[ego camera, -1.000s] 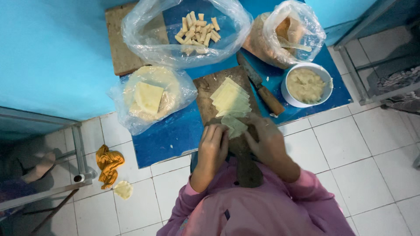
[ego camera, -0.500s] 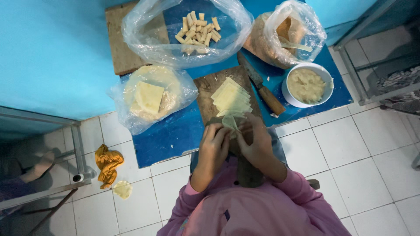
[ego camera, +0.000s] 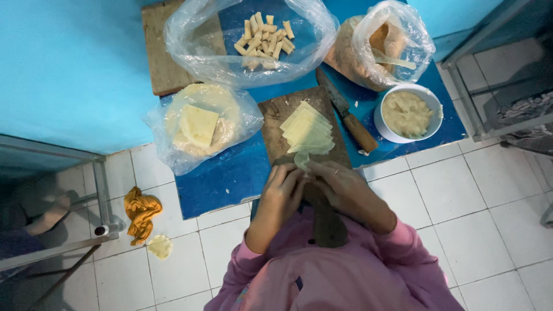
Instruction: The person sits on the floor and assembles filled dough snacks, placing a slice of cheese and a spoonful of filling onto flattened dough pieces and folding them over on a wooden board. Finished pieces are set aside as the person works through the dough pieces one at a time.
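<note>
My left hand (ego camera: 283,190) and my right hand (ego camera: 337,185) meet over the near end of a wooden cutting board (ego camera: 275,122), both pinching one pale dough wrapper (ego camera: 302,159). Just beyond them on the board lies a fanned stack of square wrappers (ego camera: 308,128). A knife with a wooden handle (ego camera: 347,114) rests to the right of the board. A white bowl of pale filling (ego camera: 407,113) stands further right.
A blue mat (ego camera: 230,173) covers the white tiled floor. A clear bag of rolled pieces (ego camera: 262,35) lies at the back, a bag of round wrappers (ego camera: 199,125) at left, a bag of crumbs (ego camera: 377,49) at back right. An orange cloth (ego camera: 141,212) lies on the tiles.
Both hands drew closer together around the wrapper and folded it; the wrapper now sticks up between the fingertips. Nothing else moved.
</note>
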### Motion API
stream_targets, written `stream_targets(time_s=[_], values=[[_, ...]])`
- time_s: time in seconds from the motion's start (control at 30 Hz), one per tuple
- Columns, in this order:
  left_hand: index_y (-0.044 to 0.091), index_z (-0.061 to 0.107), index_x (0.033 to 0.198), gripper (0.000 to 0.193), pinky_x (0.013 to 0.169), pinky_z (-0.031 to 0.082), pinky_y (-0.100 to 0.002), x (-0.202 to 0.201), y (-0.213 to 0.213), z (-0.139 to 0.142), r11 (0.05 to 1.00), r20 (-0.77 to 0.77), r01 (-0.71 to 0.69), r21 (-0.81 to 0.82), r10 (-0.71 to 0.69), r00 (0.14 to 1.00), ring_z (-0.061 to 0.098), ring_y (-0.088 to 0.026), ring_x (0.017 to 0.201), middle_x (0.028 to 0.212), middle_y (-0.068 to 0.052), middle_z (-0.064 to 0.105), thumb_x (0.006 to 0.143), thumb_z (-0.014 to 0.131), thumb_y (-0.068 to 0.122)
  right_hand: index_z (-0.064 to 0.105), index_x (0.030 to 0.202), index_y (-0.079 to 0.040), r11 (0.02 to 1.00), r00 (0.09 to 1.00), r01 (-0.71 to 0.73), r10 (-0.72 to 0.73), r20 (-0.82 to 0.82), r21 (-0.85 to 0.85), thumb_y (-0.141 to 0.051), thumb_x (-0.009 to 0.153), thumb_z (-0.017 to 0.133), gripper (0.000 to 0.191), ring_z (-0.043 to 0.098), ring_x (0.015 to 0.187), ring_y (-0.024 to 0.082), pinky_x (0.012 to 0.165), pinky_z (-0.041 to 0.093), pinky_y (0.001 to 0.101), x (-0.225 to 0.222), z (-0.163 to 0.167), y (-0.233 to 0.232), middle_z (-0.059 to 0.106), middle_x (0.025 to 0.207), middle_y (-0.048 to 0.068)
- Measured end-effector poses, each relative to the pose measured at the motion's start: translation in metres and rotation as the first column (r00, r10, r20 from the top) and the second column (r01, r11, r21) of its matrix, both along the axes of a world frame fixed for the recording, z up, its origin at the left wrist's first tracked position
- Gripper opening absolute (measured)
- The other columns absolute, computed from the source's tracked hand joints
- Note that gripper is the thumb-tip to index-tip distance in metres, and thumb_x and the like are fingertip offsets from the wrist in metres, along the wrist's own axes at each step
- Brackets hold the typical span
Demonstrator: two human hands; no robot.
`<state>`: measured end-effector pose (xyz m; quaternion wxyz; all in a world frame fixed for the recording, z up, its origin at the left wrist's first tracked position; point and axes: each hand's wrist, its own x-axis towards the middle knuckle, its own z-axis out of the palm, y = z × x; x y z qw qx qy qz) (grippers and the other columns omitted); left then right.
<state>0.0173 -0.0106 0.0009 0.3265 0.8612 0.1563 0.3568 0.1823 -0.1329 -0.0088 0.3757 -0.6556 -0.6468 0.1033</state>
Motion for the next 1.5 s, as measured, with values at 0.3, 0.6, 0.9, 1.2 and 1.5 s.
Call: stream_targets(time_s=[0.3, 0.6, 0.9, 1.2, 1.5], values=[[-0.003, 0.066, 0.112, 0.027, 0.087, 0.052, -0.041, -0.005, 0.008, 0.006, 0.996, -0.011, 0.082, 0.032, -0.082, 0.997, 0.061, -0.036, 0.102, 0.111, -0.016, 0.061, 0.086, 0.073, -0.005, 0.059, 0.132, -0.007, 0.982, 0.984, -0.172, 0.175, -0.032, 0.078, -0.010, 0.092, 0.073, 0.043, 0.071, 0.105, 0.037, 0.085, 0.057, 0.0415, 0.029, -0.015, 0.020, 0.070, 0.119, 0.017], [-0.005, 0.067, 0.110, 0.025, 0.079, 0.050, -0.044, 0.003, 0.007, -0.011, 0.999, 0.002, -0.026, -0.038, 0.026, 1.000, 0.061, -0.039, 0.092, 0.097, -0.018, 0.061, 0.085, 0.070, -0.008, 0.063, 0.118, -0.009, 0.996, 0.973, -0.010, -0.011, -0.230, -0.094, -0.006, 0.086, 0.076, 0.034, 0.076, 0.098, 0.028, 0.078, 0.061, 0.0357, 0.023, -0.025, 0.025, 0.072, 0.124, 0.012], [-0.003, 0.068, 0.104, 0.021, 0.078, 0.050, -0.042, 0.002, 0.008, -0.006, 0.994, -0.026, -0.050, 0.094, 0.053, 0.998, 0.058, -0.034, 0.091, 0.101, -0.015, 0.061, 0.083, 0.073, -0.006, 0.060, 0.120, -0.005, 0.969, 0.994, -0.083, 0.065, 0.083, 0.232, -0.001, 0.086, 0.074, 0.037, 0.068, 0.103, 0.037, 0.085, 0.057, 0.0427, 0.012, -0.011, 0.025, 0.068, 0.111, 0.017], [-0.003, 0.068, 0.104, 0.020, 0.082, 0.051, -0.041, -0.001, 0.017, -0.003, 0.992, -0.045, 0.056, 0.109, -0.051, 0.998, 0.059, -0.035, 0.096, 0.106, -0.014, 0.061, 0.085, 0.074, -0.002, 0.060, 0.122, -0.005, 0.974, 0.988, -0.153, 0.145, 0.058, 0.166, -0.006, 0.090, 0.073, 0.035, 0.069, 0.101, 0.037, 0.083, 0.056, 0.0432, 0.022, -0.012, 0.032, 0.069, 0.109, 0.017], [0.000, 0.068, 0.100, 0.012, 0.082, 0.050, -0.044, 0.007, 0.024, -0.004, 0.996, -0.077, 0.032, -0.080, -0.038, 0.996, 0.061, -0.039, 0.097, 0.100, -0.016, 0.061, 0.088, 0.072, 0.000, 0.062, 0.125, -0.006, 0.997, 0.992, -0.081, 0.081, -0.100, 0.002, -0.007, 0.086, 0.075, 0.041, 0.069, 0.090, 0.034, 0.076, 0.054, 0.0412, 0.029, -0.011, 0.043, 0.069, 0.096, 0.014]])
